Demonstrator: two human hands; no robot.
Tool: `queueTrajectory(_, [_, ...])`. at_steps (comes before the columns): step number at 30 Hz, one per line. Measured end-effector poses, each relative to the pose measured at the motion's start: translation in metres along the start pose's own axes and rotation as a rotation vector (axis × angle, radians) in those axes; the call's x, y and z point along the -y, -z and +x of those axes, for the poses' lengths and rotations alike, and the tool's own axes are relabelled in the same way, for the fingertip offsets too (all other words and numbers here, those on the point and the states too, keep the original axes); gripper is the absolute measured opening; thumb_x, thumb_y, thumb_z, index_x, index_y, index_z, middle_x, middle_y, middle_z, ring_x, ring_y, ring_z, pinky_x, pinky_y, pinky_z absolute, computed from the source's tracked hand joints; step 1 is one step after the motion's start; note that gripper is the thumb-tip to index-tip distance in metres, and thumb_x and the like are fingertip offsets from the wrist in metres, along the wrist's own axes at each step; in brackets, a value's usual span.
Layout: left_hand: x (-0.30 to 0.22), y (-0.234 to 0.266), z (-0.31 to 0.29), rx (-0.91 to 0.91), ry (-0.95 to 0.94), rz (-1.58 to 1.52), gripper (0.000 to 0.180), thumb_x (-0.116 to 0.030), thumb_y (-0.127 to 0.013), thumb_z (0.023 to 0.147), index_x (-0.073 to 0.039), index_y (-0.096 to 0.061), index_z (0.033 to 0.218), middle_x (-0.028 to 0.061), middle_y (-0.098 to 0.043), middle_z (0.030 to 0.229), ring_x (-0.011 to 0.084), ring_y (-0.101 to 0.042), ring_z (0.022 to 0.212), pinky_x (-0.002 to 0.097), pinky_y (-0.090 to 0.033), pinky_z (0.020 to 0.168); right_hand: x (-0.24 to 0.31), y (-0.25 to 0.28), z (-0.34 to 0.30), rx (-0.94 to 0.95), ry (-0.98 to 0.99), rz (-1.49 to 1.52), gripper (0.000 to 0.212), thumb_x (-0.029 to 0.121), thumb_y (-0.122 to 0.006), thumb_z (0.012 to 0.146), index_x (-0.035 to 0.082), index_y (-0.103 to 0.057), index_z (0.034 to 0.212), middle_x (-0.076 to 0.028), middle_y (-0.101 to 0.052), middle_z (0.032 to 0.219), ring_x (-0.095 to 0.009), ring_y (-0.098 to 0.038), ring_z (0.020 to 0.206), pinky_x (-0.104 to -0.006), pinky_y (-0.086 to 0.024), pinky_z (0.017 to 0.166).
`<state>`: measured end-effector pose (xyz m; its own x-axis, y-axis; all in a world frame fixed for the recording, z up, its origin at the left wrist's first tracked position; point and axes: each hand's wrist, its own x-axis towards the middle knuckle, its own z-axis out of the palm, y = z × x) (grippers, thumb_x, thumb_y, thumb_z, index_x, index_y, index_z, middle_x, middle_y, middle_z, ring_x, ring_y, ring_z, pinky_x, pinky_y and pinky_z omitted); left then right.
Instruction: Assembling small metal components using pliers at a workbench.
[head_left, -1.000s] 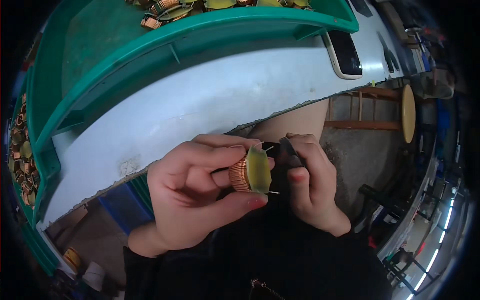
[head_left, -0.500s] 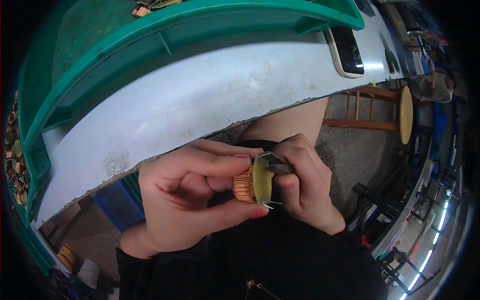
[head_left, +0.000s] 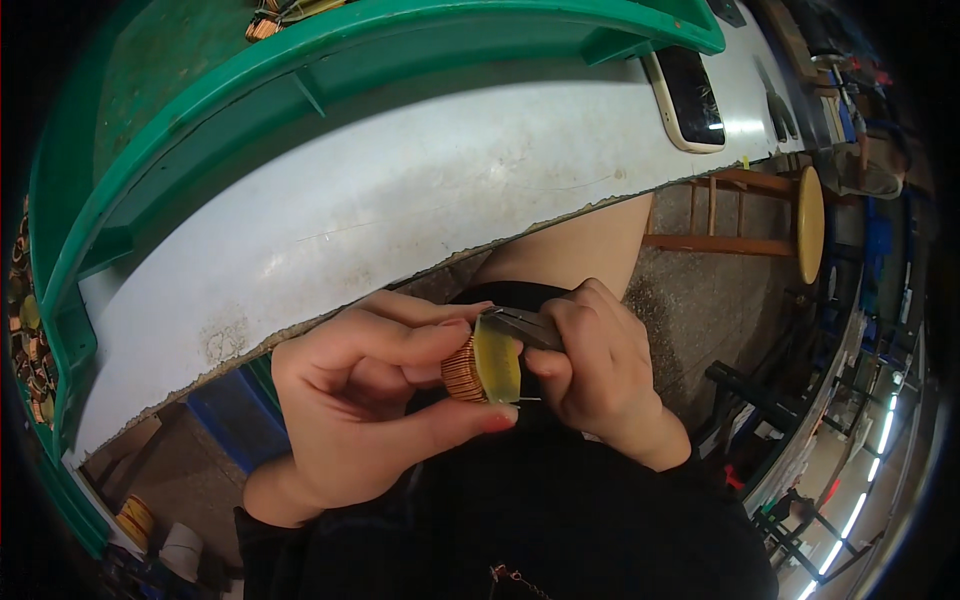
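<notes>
My left hand (head_left: 365,395) is closed on a copper-wound coil (head_left: 462,375), with fingertips above and thumb below. A yellowish base plate (head_left: 499,362) sits on the coil's right side, and thin wire leads stick out at its lower edge. My right hand (head_left: 610,370) is closed around dark metal pliers (head_left: 535,328); its handles are hidden in my fist. The tool's jaws reach the upper edge of the base plate, where my left fingertips also are. Whether the jaws grip a lead there I cannot tell.
A white worktable (head_left: 400,190) with a chipped front edge lies beyond my hands. On it stands a large green tray (head_left: 180,110), with more coils (head_left: 265,25) inside. A phone (head_left: 690,105) lies at the right, near a wooden stool (head_left: 808,225). More coils (head_left: 30,350) fill the far left.
The coil has shifted slightly left and tilted in my left hand. The pliers have moved left with it, their jaws now lying against the plate's upper edge.
</notes>
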<state>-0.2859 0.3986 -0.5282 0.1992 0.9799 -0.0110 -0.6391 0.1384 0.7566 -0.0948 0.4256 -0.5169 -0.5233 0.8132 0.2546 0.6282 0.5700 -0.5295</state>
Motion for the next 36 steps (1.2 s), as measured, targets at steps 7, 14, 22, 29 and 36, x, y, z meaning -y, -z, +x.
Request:
queueTrajectory(7, [0.005,-0.004,0.001,-0.05,0.007,-0.03,0.045,0.02,-0.068,0.065,0.004,-0.055,0.104,0.0209,-0.053,0.117,0.0311,-0.06,0.102,0.0349,-0.054,0.086,-0.001,0.003,-0.005,0.027,-0.023,-0.108,0.022,0.02,-0.061,0.084,-0.001,-0.055,0.088,-0.01,-0.049,0.074,-0.022,-0.043,0.06,-0.0289,-0.041,0.056])
queueTrajectory(14, [-0.007,-0.007,0.003,-0.052,0.127,-0.239,0.04,0.015,-0.066,0.072,0.004,-0.053,0.11,0.0219,-0.054,0.115,0.0313,-0.062,0.097,0.0336,-0.055,0.083,0.008,0.005,-0.009,-0.103,-0.308,0.392,0.023,0.022,-0.059,0.086,-0.001,-0.056,0.089,-0.01,-0.051,0.078,-0.023,-0.045,0.065,-0.0299,-0.042,0.061])
queueTrajectory(22, [-0.017,0.001,-0.001,0.01,0.418,-0.646,0.039,0.004,-0.063,0.08,0.005,-0.051,0.118,0.0224,-0.06,0.107,0.0306,-0.065,0.089,0.0311,-0.057,0.078,0.002,0.002,-0.001,-0.045,-0.065,0.253,0.028,0.027,-0.056,0.088,-0.001,-0.056,0.088,-0.011,-0.055,0.084,-0.025,-0.048,0.072,-0.0311,-0.043,0.069])
queueTrajectory(29, [-0.015,0.006,-0.004,-0.025,0.482,-0.56,0.039,0.003,-0.066,0.079,0.004,-0.054,0.116,0.021,-0.063,0.101,0.0295,-0.066,0.084,0.0302,-0.057,0.077,0.001,-0.006,0.004,-0.04,0.054,0.189,0.032,0.031,-0.056,0.088,-0.001,-0.056,0.086,-0.01,-0.055,0.083,-0.024,-0.048,0.071,-0.0312,-0.043,0.069])
queueTrajectory(36, [-0.007,0.007,-0.003,-0.012,0.517,-0.55,0.035,0.002,-0.067,0.079,0.005,-0.057,0.113,0.0205,-0.064,0.097,0.0279,-0.067,0.08,0.0291,-0.057,0.076,-0.006,-0.006,0.003,-0.023,0.12,0.2,0.034,0.034,-0.056,0.087,0.0,-0.056,0.084,-0.01,-0.054,0.08,-0.024,-0.047,0.067,-0.0305,-0.043,0.065])
